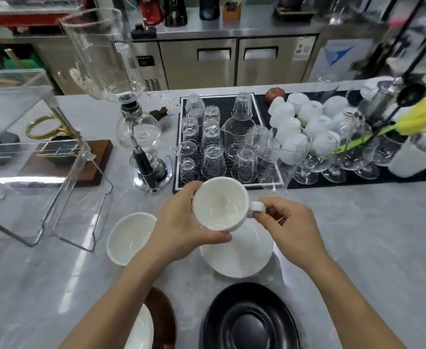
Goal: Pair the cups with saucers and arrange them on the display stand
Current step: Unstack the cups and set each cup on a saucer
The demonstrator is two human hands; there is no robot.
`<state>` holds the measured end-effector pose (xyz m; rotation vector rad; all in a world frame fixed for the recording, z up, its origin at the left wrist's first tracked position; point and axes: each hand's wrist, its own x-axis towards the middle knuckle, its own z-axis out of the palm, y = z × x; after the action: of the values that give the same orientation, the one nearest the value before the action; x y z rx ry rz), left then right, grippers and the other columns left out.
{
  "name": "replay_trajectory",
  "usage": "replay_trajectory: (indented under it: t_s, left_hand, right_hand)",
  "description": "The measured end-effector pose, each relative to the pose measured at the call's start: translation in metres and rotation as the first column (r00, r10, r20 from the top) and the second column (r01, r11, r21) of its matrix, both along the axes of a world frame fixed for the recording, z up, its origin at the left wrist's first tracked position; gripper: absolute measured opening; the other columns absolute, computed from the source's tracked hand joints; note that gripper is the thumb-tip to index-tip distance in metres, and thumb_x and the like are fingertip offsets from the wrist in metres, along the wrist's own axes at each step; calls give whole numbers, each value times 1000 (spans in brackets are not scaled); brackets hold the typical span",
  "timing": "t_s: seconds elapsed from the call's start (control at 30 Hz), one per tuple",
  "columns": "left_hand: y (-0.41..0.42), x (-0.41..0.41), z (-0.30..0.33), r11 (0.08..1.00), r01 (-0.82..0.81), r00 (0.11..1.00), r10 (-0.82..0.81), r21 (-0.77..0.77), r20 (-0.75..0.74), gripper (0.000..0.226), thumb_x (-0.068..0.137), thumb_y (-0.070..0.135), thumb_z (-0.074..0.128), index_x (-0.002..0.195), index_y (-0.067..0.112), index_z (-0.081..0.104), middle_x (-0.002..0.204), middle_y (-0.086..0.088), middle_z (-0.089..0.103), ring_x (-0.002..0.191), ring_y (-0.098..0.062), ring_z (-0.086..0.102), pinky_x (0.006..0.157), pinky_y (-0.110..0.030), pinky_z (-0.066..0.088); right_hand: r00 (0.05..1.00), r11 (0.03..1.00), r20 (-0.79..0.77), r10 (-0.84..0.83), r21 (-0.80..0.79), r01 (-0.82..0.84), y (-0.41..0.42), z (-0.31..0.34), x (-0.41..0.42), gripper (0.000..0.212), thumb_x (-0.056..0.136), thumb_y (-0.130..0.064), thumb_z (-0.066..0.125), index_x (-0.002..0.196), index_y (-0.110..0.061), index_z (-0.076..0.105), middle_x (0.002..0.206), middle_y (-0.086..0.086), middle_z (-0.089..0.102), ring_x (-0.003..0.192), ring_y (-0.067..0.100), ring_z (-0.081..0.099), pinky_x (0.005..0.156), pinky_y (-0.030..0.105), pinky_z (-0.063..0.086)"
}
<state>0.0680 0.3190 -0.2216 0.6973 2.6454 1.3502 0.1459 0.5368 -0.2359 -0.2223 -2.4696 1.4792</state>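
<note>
I hold a white cup (219, 204) just above a white saucer (239, 255) on the grey counter. My left hand (179, 227) wraps around the cup's left side and bottom. My right hand (286, 222) pinches the cup's handle (257, 207). A second white cup (128, 238) stands to the left, partly behind my left wrist. A black saucer (249, 316) lies near the front edge. A brown saucer (162, 318) with a white piece (141, 331) on it sits at the bottom left. The clear acrylic display stand (43, 157) is at the left.
A black mat (228, 104) with several upturned glasses lies behind the cup. Several white cups (297, 117) and stemmed glasses (332, 157) crowd the right back. A siphon coffee maker (141, 137) stands left of the mat, and a wooden base (91, 162) sits by the stand.
</note>
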Motion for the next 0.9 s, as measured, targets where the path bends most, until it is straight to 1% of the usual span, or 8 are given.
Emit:
replay_trajectory:
  t_s: [0.07, 0.13, 0.2, 0.37, 0.53, 0.6, 0.73, 0.9]
  left_hand:
    - [4, 0, -4, 1000, 3, 1000, -3, -10, 18, 80, 36, 57, 90, 106, 57, 50, 108, 38, 59, 97, 11, 59, 78, -24, 53]
    - [7, -1, -7, 1000, 12, 999, -11, -26, 34, 84, 36, 58, 91, 111, 52, 53, 106, 36, 61, 96, 10, 60, 79, -27, 54]
    - [8, -1, -9, 999, 31, 998, -29, -35, 53, 86, 36, 56, 91, 113, 50, 53, 106, 34, 62, 97, 7, 60, 80, -30, 55]
    - [13, 1, -11, 997, 63, 994, -58, -51, 90, 87, 35, 52, 93, 109, 64, 48, 110, 36, 61, 101, 7, 60, 84, -33, 56]
    - [14, 5, -15, 993, 86, 988, -74, -82, 138, 85, 36, 50, 94, 112, 50, 55, 105, 29, 67, 99, 10, 60, 79, -19, 51]
    - [14, 7, -17, 990, 92, 985, -74, -110, 155, 83, 37, 49, 94, 110, 46, 55, 102, 23, 68, 97, 7, 61, 79, -23, 53]
    - [17, 12, -18, 980, 109, 984, -83, -168, 156, 80, 40, 46, 94, 110, 35, 58, 100, 16, 68, 93, -4, 62, 80, -32, 53]
    - [21, 18, -17, 978, 105, 987, -80, -183, 136, 79, 43, 37, 97, 112, 29, 59, 101, 14, 67, 93, -7, 61, 78, -29, 51]
  right_hand:
    - [1000, 1000, 10, -3, 28, 3, 3, -3, 3, 25, 84, -16, 76, 80, -40, 72, 63, -19, 64, 59, 0, 55, 56, 9, 40]
    - [1000, 999, 24, -2, 33, 2, 6, -7, 6, 20, 84, -18, 77, 80, -38, 73, 64, -17, 65, 58, 0, 54, 56, 10, 40]
    - [999, 1000, 39, -4, 26, 3, 8, -11, 9, 15, 84, -20, 77, 83, -35, 74, 68, -9, 67, 59, 4, 54, 55, 16, 41]
    - [998, 1000, 65, 16, 9, -16, 13, -21, 19, 5, 85, -27, 75, 86, -32, 74, 70, -1, 67, 63, 15, 57, 59, 28, 46]
    - [994, 998, 96, 48, 27, -51, 14, -31, 25, 12, 88, -32, 72, 77, -29, 71, 66, 3, 61, 59, 16, 50, 59, 33, 44]
    - [992, 998, 117, 57, 32, -61, 15, -33, 27, 13, 88, -34, 71, 77, -27, 70, 66, 3, 61, 61, 18, 52, 60, 34, 45]
    - [987, 997, 149, 66, 41, -73, 17, -40, 33, 9, 89, -32, 71, 80, -31, 72, 65, 0, 61, 57, 6, 49, 61, 31, 46]
    - [985, 996, 163, 55, 58, -65, 20, -44, 37, 12, 88, -36, 69, 86, -25, 73, 67, 5, 62, 63, 20, 55, 62, 33, 47]
